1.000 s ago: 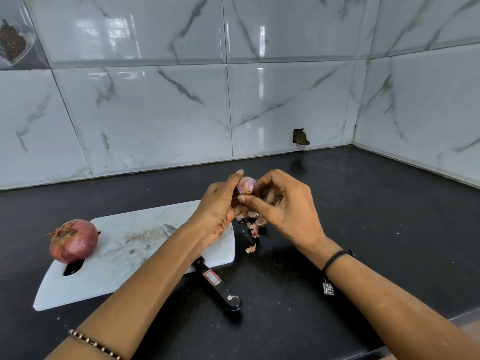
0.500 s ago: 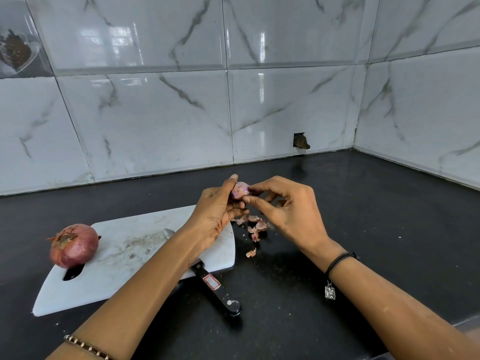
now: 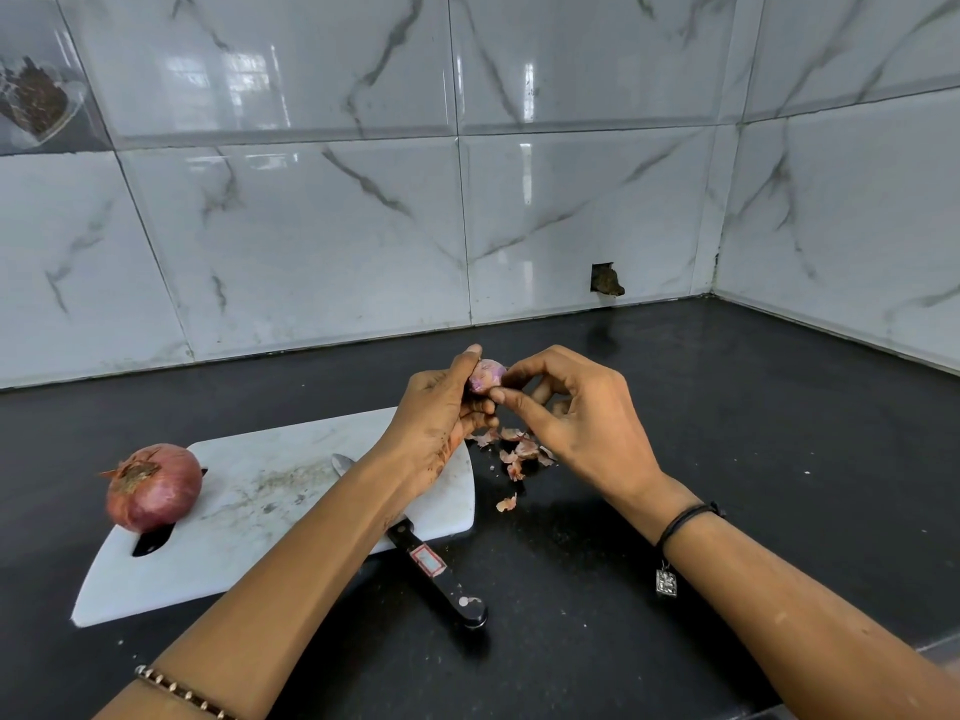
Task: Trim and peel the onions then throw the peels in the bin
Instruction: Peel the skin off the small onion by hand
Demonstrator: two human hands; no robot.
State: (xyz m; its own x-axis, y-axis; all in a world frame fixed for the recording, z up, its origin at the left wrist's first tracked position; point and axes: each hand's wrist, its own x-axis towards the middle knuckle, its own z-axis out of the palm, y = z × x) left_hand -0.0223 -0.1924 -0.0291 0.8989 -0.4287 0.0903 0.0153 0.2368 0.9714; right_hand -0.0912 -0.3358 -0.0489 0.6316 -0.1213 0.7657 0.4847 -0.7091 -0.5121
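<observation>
- Holds a small onion (image 3: 485, 375) up at mid-frame in the left hand (image 3: 441, 407), fingers curled round it, probably to steady it above the counter.
- Pinches at that onion's skin with thumb and forefinger of the right hand (image 3: 576, 423), other fingers loosely bent; looks like peeling in progress.
- Nearest, below centre: one knife (image 3: 431, 563), black handle jutting off the board toward the lower frame, blade partly hidden under the left forearm; laid aside, likely with trimming done for this onion.
- Left of centre: one white cutting board (image 3: 260, 511), under the knife's blade.
- Just below the hands: peels (image 3: 519, 449) scattered on the black countertop (image 3: 753, 459) beside the board's right edge, seemingly left where shed; several scraps, too overlapped for a sure count.
- At the left edge of the board: a second, large onion (image 3: 153, 485), skin on, apparently waiting its turn. Two onions in all.
- No bin in sight.
- Farthest, across the upper frame: marble-look wall tiles (image 3: 311, 226).
</observation>
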